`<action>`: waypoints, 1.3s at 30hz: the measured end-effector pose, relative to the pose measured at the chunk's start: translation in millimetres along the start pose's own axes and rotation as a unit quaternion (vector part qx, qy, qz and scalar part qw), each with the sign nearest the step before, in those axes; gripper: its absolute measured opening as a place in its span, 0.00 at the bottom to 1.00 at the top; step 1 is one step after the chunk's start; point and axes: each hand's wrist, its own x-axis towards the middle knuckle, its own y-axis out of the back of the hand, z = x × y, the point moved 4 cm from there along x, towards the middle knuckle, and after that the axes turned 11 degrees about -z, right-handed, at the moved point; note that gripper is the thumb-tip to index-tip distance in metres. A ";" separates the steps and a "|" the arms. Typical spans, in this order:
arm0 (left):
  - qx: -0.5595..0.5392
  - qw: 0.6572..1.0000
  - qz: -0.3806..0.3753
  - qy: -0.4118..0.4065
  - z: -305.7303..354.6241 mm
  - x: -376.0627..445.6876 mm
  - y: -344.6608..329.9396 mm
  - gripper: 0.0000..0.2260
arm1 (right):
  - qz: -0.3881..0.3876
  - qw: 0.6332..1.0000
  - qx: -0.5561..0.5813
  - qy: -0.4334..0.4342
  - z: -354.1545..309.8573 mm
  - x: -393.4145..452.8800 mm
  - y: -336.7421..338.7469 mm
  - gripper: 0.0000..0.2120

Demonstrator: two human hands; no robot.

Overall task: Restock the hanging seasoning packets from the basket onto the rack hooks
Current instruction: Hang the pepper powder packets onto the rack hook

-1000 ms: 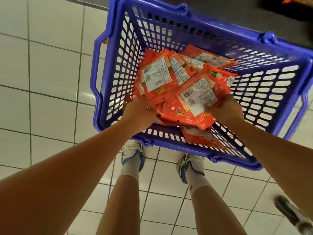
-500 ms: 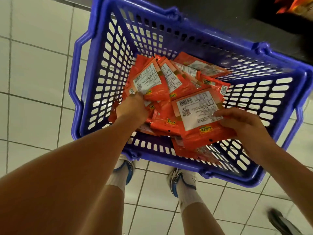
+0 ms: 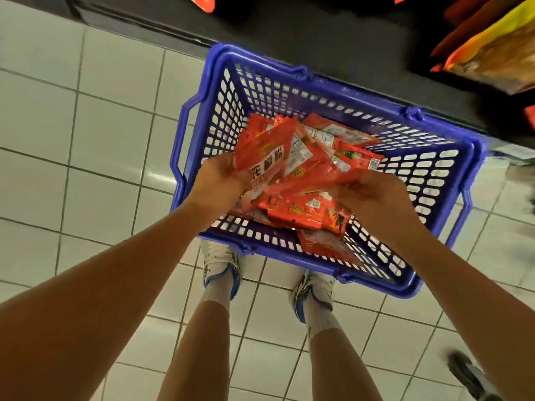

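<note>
Now, by item:

Left hand [image 3: 223, 176]: centre of the frame, over the basket; fingers curled round a fan of red packets [image 3: 265, 153], raised clear of the heap and tilted up with printed fronts showing. Probably held that way to square the tops, so the hang holes line up for a hook; the holes themselves too small to make out.

Right hand [image 3: 373, 195]: right of centre, fingers bent round the lower right edge of the same gathered bunch. Probably steadying the loose ends so nothing slides back.

Basket [image 3: 185, 134]: blue, slotted, on the tiled floor [image 3: 86, 140] in the middle of the frame, just ahead of two white shoes [image 3: 221, 264]. Set close to the dark shelf base [image 3: 333, 47] at the top, likely to keep the reach to the rack short.

Basket contents: more red packets [image 3: 356, 156] lying loose and overlapping, some label side up; one packet [image 3: 324, 244] flat against the near wall at lower right. No dividers, one open compartment.

Rack: hooks not in view; only blurred orange and yellow bags [image 3: 492, 50] at the upper right.

Stage: bunch gathered, nothing hung yet; plenty left in the basket.

Risk: slick packets could slip from a loose bunch.
</note>
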 end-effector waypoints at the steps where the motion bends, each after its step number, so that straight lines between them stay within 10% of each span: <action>1: -0.065 0.998 -0.022 0.010 5.1 -6.6 -1.5 0.12 | 0.021 0.998 -0.057 0.027 -10.6 -3.4 3.4 0.11; 6: -0.228 0.973 -0.034 0.029 34.4 -39.3 -6.9 0.15 | 0.026 0.996 -0.060 0.057 -51.0 -23.5 18.0 0.21; 10: -0.283 0.955 -0.082 0.034 58.5 -60.5 -22.0 0.13 | 0.022 0.993 0.118 0.013 -63.2 -33.5 21.1 0.09; 19: -0.179 0.982 -0.059 -0.002 117.5 -136.4 -36.3 0.13 | 0.074 0.960 0.265 -0.051 -115.3 -79.5 15.2 0.09; 39: -0.089 0.927 -0.027 -0.364 572.5 -527.8 16.0 0.10 | 0.228 0.868 0.265 0.352 -554.9 -438.1 221.0 0.04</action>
